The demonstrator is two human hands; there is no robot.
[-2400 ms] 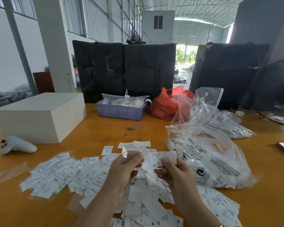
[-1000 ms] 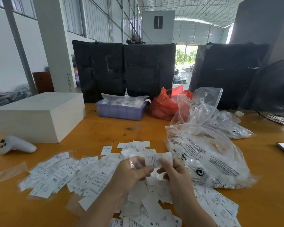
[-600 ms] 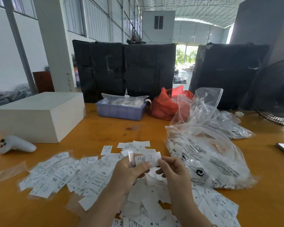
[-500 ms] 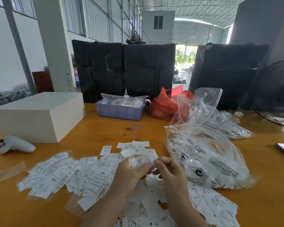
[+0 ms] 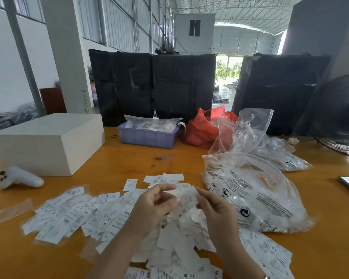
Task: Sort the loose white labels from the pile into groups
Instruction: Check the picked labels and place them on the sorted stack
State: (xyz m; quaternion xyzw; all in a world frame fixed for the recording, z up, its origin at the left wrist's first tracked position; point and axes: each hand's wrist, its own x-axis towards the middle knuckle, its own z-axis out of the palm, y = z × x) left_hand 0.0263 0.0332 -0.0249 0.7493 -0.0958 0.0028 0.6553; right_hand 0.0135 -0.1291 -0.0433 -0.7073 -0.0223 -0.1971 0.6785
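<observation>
A loose pile of white labels (image 5: 177, 244) lies on the orange table (image 5: 129, 158) right below my hands. To its left spreads a flatter group of labels (image 5: 69, 216) printed with XL and XXL. A few more labels (image 5: 163, 178) lie just beyond my hands. My left hand (image 5: 151, 208) and my right hand (image 5: 216, 212) are raised over the pile, and both pinch one blurred white label (image 5: 186, 198) between their fingertips.
A big clear printed bag (image 5: 254, 194) lies right of my hands, with more clear bags (image 5: 270, 146) and a red bag (image 5: 201, 127) behind. A lilac bin (image 5: 147, 135), a white box (image 5: 46, 141) and a white controller (image 5: 18, 178) sit farther back and left. A fan (image 5: 340, 117) stands far right.
The label first in my right hand has come between both hands, lowered and turned. My left hand moved in and now pinches it too.
</observation>
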